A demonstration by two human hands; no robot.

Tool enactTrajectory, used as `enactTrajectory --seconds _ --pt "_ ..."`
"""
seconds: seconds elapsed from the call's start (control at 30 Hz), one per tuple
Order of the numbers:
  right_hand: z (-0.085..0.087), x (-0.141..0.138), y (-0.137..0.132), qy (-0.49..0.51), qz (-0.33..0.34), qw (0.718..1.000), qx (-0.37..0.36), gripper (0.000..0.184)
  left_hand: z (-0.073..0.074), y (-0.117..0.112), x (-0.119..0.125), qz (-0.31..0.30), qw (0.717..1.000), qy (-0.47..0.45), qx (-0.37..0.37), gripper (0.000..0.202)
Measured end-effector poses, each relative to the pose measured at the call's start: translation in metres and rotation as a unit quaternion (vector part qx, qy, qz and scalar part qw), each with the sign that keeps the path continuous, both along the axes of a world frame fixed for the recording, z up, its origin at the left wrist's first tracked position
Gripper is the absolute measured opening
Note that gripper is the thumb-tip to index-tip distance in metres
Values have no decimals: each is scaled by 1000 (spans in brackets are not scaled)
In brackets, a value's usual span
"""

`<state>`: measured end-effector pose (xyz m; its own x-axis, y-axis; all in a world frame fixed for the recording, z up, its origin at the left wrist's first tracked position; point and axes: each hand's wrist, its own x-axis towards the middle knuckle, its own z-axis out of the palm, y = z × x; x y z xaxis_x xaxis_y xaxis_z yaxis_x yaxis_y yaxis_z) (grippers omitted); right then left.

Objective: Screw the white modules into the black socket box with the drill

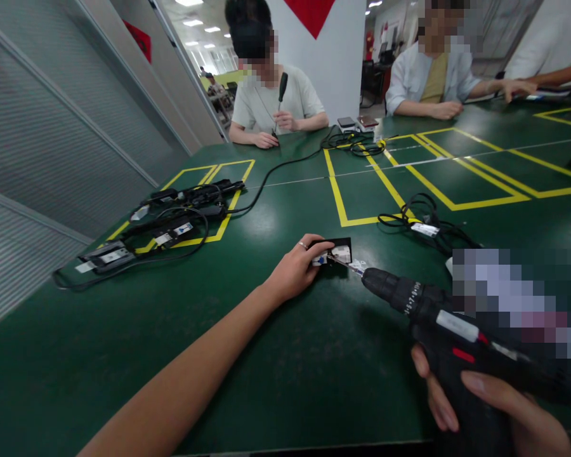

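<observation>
My left hand, with a ring on one finger, grips a small black flat piece with white and blue labels against the green table. A black cordless drill fills the lower right, my right hand wrapped round its handle. From the chuck a thin metal bit points left, its tip at the labelled face of the black piece. Whether the tip touches or enters it I cannot tell. My left fingers partly cover the piece.
Black power adapters and cables lie at the left inside yellow tape. A coiled black cable lies right of centre, more cables farther back. Across the green table, a person holds a screwdriver; other people sit at the right.
</observation>
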<state>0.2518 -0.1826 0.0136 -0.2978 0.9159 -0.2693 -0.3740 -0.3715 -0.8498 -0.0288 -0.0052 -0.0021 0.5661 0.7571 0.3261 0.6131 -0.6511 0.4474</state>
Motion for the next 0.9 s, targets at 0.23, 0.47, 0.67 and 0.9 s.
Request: enactTrajectory --seconds 0.23,0.47,0.67,0.9 --pt "0 0 -1 1 -15 1000 1 30 -3 0 -1 -1 1000 -1 2 56" --pt "-4 4 -3 0 -13 1000 -2 32 0 -1 0 9 1000 12 -6 55" --pt "-4 3 -2 5 -18 1000 -7 32 -1 -1 0 10 1000 9 -2 55" --pt "-12 8 -3 -27 -3 999 23 32 -1 0 1 8 1000 10 0 53"
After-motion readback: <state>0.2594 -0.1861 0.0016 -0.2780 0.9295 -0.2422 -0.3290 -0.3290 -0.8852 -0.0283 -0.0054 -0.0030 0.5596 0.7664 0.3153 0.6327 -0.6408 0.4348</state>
